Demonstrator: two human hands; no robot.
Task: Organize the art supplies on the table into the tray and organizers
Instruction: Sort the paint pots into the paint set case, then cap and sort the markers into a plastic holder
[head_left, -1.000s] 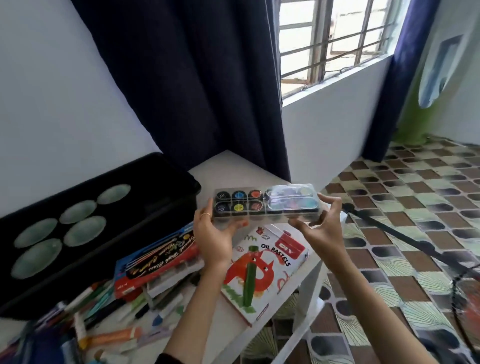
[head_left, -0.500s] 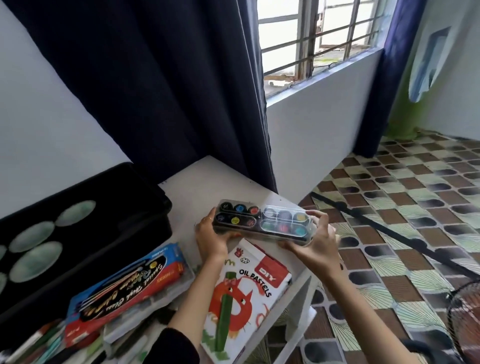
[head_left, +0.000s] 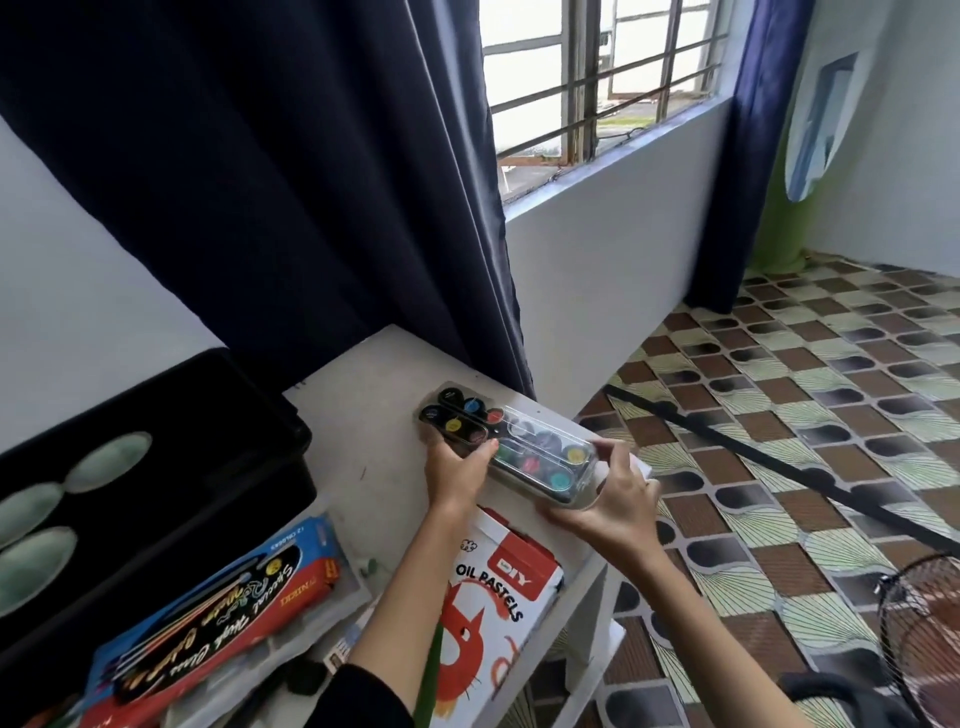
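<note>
A clear plastic paint set (head_left: 524, 449) with round colour pots lies low over the far right corner of the white table (head_left: 363, 415), between my two hands. My left hand (head_left: 457, 475) grips its near left side, thumb on the lid. My right hand (head_left: 613, 504) holds its right end from below, fingers curled round the edge. Whether the set touches the table I cannot tell. A white oil pastels box (head_left: 498, 597) lies just below my hands. A blue and red pen pack (head_left: 218, 603) rests on a clear tray (head_left: 337, 608) at the lower left.
A big black case (head_left: 156, 467) with pale oval patches fills the table's left side. A dark curtain (head_left: 311, 182) hangs behind the table. The table's right edge drops to a patterned tile floor (head_left: 779, 467), where a fan grille (head_left: 930, 639) stands.
Both hands have lowered the paint set from chest height down toward the table's far right corner. The view has shifted left and down.
</note>
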